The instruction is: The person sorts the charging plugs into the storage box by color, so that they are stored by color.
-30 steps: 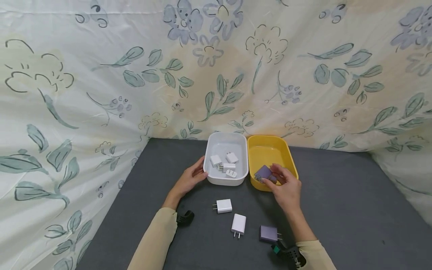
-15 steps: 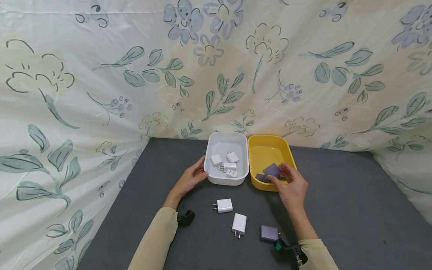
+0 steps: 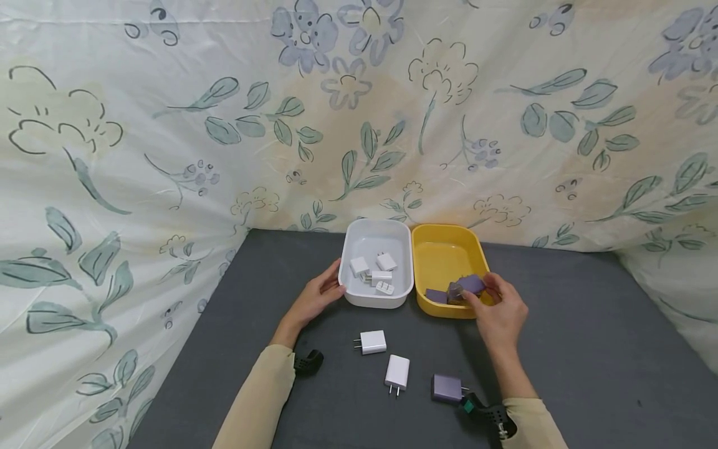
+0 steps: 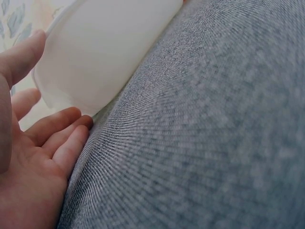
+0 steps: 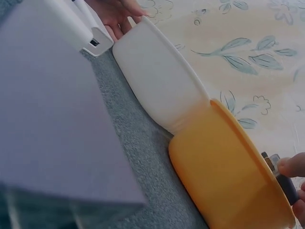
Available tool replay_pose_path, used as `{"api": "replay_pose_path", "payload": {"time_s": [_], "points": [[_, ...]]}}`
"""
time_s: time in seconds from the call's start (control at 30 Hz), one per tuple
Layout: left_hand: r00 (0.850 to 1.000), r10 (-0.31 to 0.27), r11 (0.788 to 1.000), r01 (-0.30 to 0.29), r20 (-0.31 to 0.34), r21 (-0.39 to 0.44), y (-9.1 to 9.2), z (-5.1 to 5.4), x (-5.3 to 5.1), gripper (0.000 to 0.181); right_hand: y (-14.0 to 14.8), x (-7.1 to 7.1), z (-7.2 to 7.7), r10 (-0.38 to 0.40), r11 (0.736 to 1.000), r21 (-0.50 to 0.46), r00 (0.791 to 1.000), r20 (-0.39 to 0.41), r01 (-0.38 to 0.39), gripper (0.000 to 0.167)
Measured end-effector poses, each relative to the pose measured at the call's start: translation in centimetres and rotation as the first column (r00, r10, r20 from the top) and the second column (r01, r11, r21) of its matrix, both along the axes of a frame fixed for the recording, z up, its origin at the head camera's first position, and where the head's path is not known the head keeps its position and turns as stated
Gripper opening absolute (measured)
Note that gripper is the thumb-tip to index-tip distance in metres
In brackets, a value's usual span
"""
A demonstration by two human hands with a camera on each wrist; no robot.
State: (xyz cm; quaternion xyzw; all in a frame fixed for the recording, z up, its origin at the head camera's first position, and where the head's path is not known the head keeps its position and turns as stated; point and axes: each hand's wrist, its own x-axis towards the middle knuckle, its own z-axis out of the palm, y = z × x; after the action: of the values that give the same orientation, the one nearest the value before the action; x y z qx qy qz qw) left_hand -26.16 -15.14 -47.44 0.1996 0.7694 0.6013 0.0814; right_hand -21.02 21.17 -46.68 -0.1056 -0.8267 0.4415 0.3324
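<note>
My left hand (image 3: 315,296) rests against the left side of the white bin (image 3: 374,302), its fingers mostly straight in the left wrist view. Several white charger plugs (image 3: 382,279) lie inside that bin. Over the near right part of the yellow bin (image 3: 443,234), my right hand (image 3: 501,312) pinches a purple charger plug (image 3: 472,284) between thumb and fingers. In the right wrist view, the held plug (image 5: 286,187) looks dark just past the bin's rim. Other purple plugs (image 3: 436,296) lie in the yellow bin, partly hidden by the held one and the hand.
Two white plugs, one sideways (image 3: 373,342) and one with prongs toward me (image 3: 397,372), lie on the dark grey table (image 3: 589,343). A purple plug (image 3: 446,388) lies beside the right wrist strap (image 3: 488,413). A floral cloth (image 3: 359,125) hangs behind the bins, which stand side by side.
My right hand has moved to the right across the yellow bin, carrying the purple charger plug. More of the purple plugs in the bin show now. My left hand has stayed in place.
</note>
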Motion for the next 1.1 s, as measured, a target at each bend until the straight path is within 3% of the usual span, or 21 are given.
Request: {"api": "replay_pose_path", "payload": {"time_s": [0.2,0.6,1.1], "points": [[1.000,-0.009,1.000,0.010,-0.011,0.017,-0.03,-0.07,-0.03,0.071,0.66,0.12,0.07,-0.049,0.999,0.010,0.999,0.008,0.049,0.052],[1.000,-0.003,1.000,0.003,-0.016,0.005,-0.04,-0.20,-0.08,0.072,0.70,0.23,0.02,-0.073,0.997,-0.027,0.997,0.017,0.074,0.050],[1.000,-0.009,1.000,0.009,-0.008,0.008,-0.13,-0.18,-0.07,0.072,0.56,-0.01,-0.07,-0.043,0.993,-0.118,0.980,-0.192,0.020,0.021]]}}
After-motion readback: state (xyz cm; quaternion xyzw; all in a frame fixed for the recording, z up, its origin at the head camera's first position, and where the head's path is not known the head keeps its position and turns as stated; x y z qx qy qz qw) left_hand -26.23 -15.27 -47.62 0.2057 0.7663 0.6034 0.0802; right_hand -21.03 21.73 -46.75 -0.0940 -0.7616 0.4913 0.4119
